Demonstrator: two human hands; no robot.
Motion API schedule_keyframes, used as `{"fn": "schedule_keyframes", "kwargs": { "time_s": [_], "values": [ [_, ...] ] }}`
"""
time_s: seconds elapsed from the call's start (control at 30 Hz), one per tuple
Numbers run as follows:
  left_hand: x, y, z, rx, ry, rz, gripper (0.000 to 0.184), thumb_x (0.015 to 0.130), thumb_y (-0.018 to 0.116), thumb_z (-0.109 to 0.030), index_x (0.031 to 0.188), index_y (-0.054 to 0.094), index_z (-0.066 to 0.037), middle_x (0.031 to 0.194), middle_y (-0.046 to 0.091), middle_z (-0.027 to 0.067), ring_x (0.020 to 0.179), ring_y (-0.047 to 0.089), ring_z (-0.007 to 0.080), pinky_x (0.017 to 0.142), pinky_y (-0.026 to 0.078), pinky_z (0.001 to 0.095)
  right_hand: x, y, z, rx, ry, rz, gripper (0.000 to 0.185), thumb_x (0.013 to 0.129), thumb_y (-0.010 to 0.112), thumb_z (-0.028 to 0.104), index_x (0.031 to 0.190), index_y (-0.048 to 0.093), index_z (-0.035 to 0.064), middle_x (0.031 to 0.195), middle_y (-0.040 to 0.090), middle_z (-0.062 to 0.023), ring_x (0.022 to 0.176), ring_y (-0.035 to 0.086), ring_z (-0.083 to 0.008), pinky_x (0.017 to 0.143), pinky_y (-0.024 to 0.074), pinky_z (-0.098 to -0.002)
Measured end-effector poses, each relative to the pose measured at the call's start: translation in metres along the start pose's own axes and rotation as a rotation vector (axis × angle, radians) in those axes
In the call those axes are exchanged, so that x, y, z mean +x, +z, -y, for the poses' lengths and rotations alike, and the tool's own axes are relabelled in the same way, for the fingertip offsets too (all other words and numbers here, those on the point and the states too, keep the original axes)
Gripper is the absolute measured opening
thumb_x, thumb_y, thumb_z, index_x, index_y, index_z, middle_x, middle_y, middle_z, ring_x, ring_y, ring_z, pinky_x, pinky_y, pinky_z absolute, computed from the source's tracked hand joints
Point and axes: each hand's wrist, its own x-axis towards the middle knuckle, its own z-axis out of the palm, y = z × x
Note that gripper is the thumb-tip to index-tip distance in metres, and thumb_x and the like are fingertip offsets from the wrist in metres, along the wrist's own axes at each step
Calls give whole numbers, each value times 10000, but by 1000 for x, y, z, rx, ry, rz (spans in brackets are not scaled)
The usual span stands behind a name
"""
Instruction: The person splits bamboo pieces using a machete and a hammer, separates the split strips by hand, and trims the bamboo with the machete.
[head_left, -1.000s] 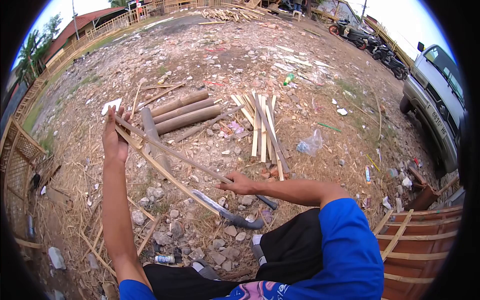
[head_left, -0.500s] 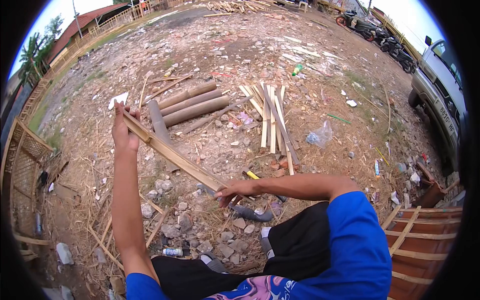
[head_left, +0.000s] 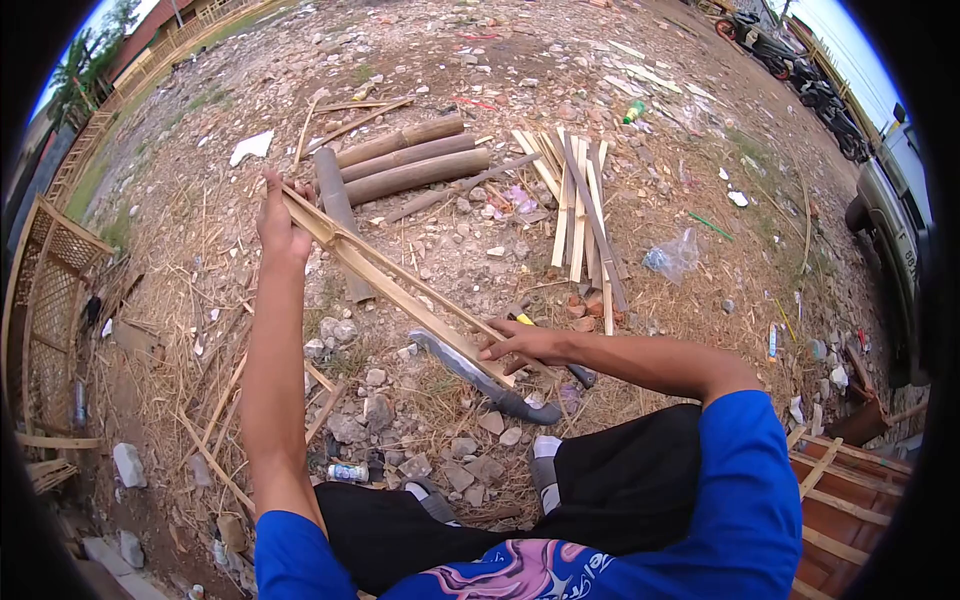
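A length of split bamboo (head_left: 400, 300) slants across in front of me, its pale inner side showing. My left hand (head_left: 285, 225) is closed around its upper end. Near its lower end, the fingers of my right hand (head_left: 520, 345) grip the bamboo, where two strips with a narrow gap between them can be seen. Under that end lies a curved tool with a grey blade and dark handle (head_left: 525, 408). Beside my right wrist is a tool with a yellow and black handle (head_left: 522, 318), partly hidden by my forearm.
Several round bamboo poles (head_left: 415, 165) lie ahead, right of a pile of bamboo strips' far side; those strips (head_left: 585, 215) fan out on the ground. Stones (head_left: 375, 412) and a can (head_left: 347, 473) are by my feet. A vehicle (head_left: 895, 210) stands at right, a woven panel (head_left: 50, 310) at left.
My right hand has shifted along the bamboo's lower end, and the two strips there now show apart. The view has tilted down and turned slightly left.
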Motion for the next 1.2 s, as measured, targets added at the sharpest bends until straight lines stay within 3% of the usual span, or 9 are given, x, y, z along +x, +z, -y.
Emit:
{"fn": "schedule_keyframes", "kwargs": {
  "time_s": [0.17, 0.33, 0.43, 0.63, 0.73, 0.87, 0.97, 1.1, 1.2],
  "values": [
    [5, 3, 20, 61, -44, -56, 367, 877, 700, -376, 911, 549, -44, 814, 555, 56, 697, 571, 181, 676, 559, 322, 19, -9, -8, -115, 49, 165, 830, 796, 735, 437, 1443, 369, 68, 1364, 437, -205, 1259, 419, -298, 971, 409, -466],
    [21, -8, 39, 116, -72, -5, 395, 869, 706, -399, 878, 551, -36, 736, 544, 69, 691, 575, 197, 681, 554, 326, 35, -3, -17, -444, -132, -142, 734, 759, 748, 399, 1322, 495, 2, 1155, 591, -158, 1101, 548, -268, 934, 424, -353],
    [28, -15, 50, 100, -106, -18, 380, 895, 678, -395, 910, 547, -39, 767, 553, 74, 703, 580, 198, 692, 555, 322, 45, -15, -14, -191, 69, 153, 713, 751, 753, 408, 1253, 525, -44, 1058, 617, -148, 1089, 560, -242, 952, 419, -356],
    [38, -33, 60, 64, -74, -56, 357, 968, 570, -400, 927, 535, -47, 809, 555, 65, 711, 584, 193, 692, 559, 311, 48, -8, -11, -133, 135, 115, 535, 765, 783, 399, 1071, 602, -1, 929, 640, -83, 846, 622, -168, 773, 475, -346],
    [55, -58, 75, 53, -115, -45, 456, 996, 480, -475, 1050, 559, -29, 928, 586, 83, 868, 592, 213, 835, 535, 358, 53, -13, -18, -180, 76, 65, 454, 800, 779, 353, 1032, 593, 11, 781, 635, -52, 684, 621, -143, 643, 490, -314],
    [59, -73, 90, 301, -291, -30, 759, 966, 363, -643, 1418, 417, -36, 1393, 461, 135, 1276, 430, 265, 1116, 295, 426, 51, -22, -24, -29, 6, -44, 333, 821, 761, 252, 968, 607, -5, 711, 628, -47, 602, 609, -134, 565, 486, -293],
    [41, -81, 95, 685, -305, 19, 821, 940, 347, -695, 1463, 358, -62, 1524, 312, 169, 1372, 358, 267, 1129, 293, 398, 52, -37, -27, -178, -14, -274, 276, 818, 722, 149, 1000, 616, -30, 716, 631, -50, 596, 603, -106, 534, 490, -272],
    [82, -193, 132, 1372, -314, 238, 728, 882, 645, -449, 1431, 385, -47, 1412, 470, 221, 1284, 480, 332, 1056, 384, 398, 50, -80, -28, -277, -36, -571, 303, 764, 697, 139, 993, 647, -53, 706, 657, -87, 573, 634, -131, 542, 514, -281],
    [56, -223, 135, 1888, -59, 284, 788, 746, 783, -319, 1374, 434, 6, 1287, 543, 267, 1177, 552, 384, 1001, 432, 436, 42, -127, -19, -251, -73, -812, 327, 747, 698, 147, 1007, 653, -46, 712, 667, -108, 576, 654, -155, 563, 532, -305]
  ]
}}
